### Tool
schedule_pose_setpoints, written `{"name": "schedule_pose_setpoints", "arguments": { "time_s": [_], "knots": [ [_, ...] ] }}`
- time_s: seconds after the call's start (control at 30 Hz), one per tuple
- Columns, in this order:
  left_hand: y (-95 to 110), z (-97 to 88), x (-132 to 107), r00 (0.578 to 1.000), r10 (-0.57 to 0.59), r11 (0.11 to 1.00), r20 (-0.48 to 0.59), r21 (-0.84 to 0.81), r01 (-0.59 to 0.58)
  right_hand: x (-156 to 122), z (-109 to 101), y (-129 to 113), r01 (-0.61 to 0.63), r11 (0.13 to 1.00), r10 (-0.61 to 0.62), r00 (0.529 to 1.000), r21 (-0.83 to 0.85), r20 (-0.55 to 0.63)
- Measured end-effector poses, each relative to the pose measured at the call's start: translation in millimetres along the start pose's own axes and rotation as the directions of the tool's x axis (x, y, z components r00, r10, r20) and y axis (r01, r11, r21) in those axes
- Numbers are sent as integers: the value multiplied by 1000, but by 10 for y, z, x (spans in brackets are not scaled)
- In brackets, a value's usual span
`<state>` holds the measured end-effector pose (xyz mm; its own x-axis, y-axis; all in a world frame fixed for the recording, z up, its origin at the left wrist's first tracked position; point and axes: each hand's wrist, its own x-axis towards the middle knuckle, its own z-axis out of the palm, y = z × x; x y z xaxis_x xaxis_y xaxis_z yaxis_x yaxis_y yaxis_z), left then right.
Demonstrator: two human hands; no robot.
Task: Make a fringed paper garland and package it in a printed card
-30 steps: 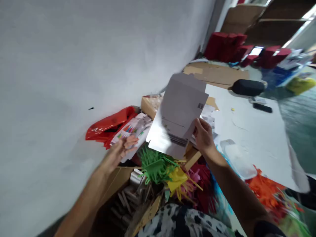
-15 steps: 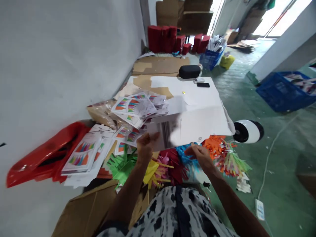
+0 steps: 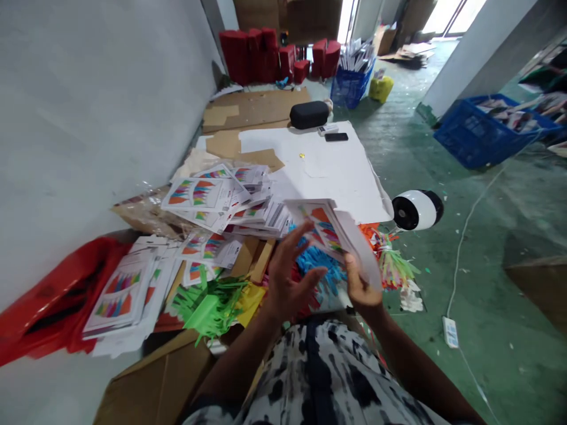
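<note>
A white printed card [image 3: 326, 224] with a picture of coloured tassels is in my right hand [image 3: 363, 286]. My thumb lies on its front, and the card is tilted and looks folded or doubled at the right. My left hand [image 3: 290, 274] is open, its fingers spread just left of the card; whether a fingertip touches it I cannot tell. Beneath the hands lie blue fringed paper [image 3: 316, 262] and, further left, green fringed paper [image 3: 210, 301]. Similar cards in a loose pile [image 3: 212, 198] lie to the left of my hands.
A white board [image 3: 328, 171] covers the table, with a black case [image 3: 309, 114] and a black phone-like object [image 3: 336, 137] at its far end. Another card stack [image 3: 121, 289] lies beside red plastic [image 3: 66, 301]. A white-and-black cylinder [image 3: 419, 209] is at the right.
The card has passed from my left hand to my right and now shows its tassel picture. My left hand has opened. The view has shifted, so the table appears further left.
</note>
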<state>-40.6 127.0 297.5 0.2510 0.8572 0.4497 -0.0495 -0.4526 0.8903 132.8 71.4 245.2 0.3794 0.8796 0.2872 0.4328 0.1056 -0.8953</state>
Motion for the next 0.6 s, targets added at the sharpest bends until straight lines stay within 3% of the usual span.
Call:
{"name": "schedule_pose_setpoints", "arguments": {
  "time_s": [0.07, 0.17, 0.27, 0.37, 0.5, 0.6],
  "knots": [
    [-24, -155, 159, 993, 112, 970, -39, 221, -100, 43, -171, 14, -144, 982, 155, 983, 122, -94],
    [-45, -300, 402, 993, 118, 914, 1, 391, -109, 176, -378, 34, -237, 926, 231, 971, 293, 55],
    [-106, -249, 555, 980, -150, 972, 132, 201, 122, 293, -459, 115, -277, 891, 203, 952, 360, 229],
    [-276, -89, 602, 899, -375, 921, 228, -16, 389, 359, -455, 262, -330, 848, 230, 934, 414, 275],
    [-573, 80, 596, 851, -478, 847, 219, -142, 512, 437, -469, 445, -391, 769, 325, 920, 505, 218],
    [-716, 118, 602, 796, -542, 779, 269, -194, 596, 513, -519, 489, -351, 815, 297, 936, 460, 189]
  ]
}}
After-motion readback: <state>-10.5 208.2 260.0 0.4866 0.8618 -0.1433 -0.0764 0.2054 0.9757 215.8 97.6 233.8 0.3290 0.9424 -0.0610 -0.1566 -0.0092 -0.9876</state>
